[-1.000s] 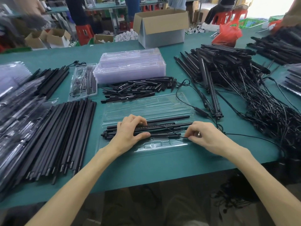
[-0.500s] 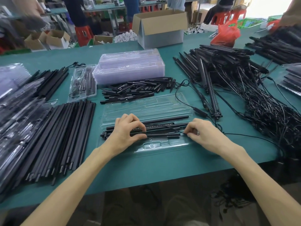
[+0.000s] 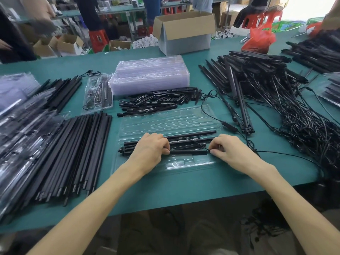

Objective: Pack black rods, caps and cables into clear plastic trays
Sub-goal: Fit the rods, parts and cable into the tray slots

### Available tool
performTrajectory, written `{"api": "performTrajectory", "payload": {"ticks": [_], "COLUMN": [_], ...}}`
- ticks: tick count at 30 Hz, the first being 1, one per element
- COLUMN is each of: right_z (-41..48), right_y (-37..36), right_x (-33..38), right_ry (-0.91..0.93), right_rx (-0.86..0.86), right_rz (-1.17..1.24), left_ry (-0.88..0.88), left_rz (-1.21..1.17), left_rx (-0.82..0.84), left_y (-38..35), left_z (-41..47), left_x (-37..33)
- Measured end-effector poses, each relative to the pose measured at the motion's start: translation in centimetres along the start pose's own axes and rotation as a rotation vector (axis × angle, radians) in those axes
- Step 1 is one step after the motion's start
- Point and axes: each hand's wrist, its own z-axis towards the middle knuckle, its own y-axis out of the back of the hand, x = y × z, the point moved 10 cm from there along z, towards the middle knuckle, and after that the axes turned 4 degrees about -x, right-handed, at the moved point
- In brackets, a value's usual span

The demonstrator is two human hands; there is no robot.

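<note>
Partly packed, I judge: left hand (image 3: 150,150) curls over rods (image 3: 187,152) in the tray (image 3: 184,124), right hand (image 3: 231,151) pinches the cable (image 3: 193,142), while the tray's 12 o'clock half and the caps (image 3: 158,100) beyond await.

Your left hand (image 3: 149,150) covers the stretch of the rods (image 3: 189,152) it grips in the tray (image 3: 165,124), and your right hand (image 3: 233,153) hides their right ends and the bit of cable (image 3: 229,126) it pinches. The bagged pile (image 3: 14,129) runs off the left edge, and the person (image 3: 39,13) at top left is only a blur.
</note>
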Motion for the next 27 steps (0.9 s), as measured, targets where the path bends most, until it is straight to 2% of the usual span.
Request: {"api": "performTrajectory", "payload": {"ticks": [6,10,13,15,17,20,27], "right_z": [0.2,0.3,0.4,0.3,0.4,0.4,0.1], "right_y": [0.1,0.0,0.0,0.1,0.0,0.0,0.3], "right_x": [0.0,-0.1,0.0,0.0,-0.1,0.1,0.0], "right_ry": [-0.004,-0.004,0.004,0.000,-0.002,0.009,0.030], "right_rx": [-0.003,0.007,0.000,-0.011,-0.006,-0.003,-0.016], "right_rz": [-0.002,0.006,0.039,0.073,0.081,0.078,0.093], "left_ry": [-0.012,0.120,0.242,0.262,0.261,0.248,0.107], "left_rz": [-0.137,-0.190,-0.128,-0.131,-0.151,-0.153,-0.075], "left_rx": [-0.049,-0.140,-0.068,0.010,0.048,0.019,0.093], "left_y": [1.3,2.8,2.7,2.0,1.3,1.2,0.2], "left_z": [-0.9,-0.4,0.0,-0.1,-0.2,0.2,2.4], "left_x": [0.0,2.9,6.1,6.9,6.8,6.5,4.0]}}
